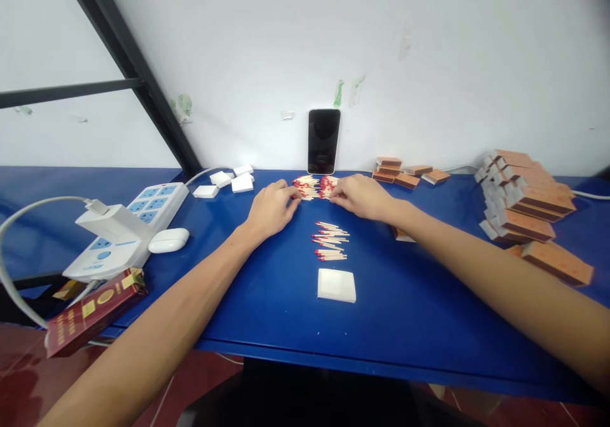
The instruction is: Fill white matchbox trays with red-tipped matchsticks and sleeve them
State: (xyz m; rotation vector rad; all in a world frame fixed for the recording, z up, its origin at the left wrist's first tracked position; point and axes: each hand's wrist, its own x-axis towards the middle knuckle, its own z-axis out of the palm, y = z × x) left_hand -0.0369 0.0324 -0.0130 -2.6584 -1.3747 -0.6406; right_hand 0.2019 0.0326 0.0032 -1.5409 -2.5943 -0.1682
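Note:
Both my hands reach to a heap of red-tipped matches [315, 187] at the back of the blue table [410, 300]. My left hand [270, 210] lies palm down at the heap's left side, fingers curled and fingertips touching the matches. My right hand [359, 196] presses on the heap from the right, fingers together. Closer to me lies a smaller neat row of matches [330, 241], and in front of it a white inner matchbox tray [336, 285].
A dark phone [323, 140] leans on the wall behind the heap. Brown matchbox sleeves are stacked at the right [521, 198] and back [405, 171]. At the left are white trays [232, 181], a power strip [128, 223], an earbud case [168, 240] and a red box [90, 312].

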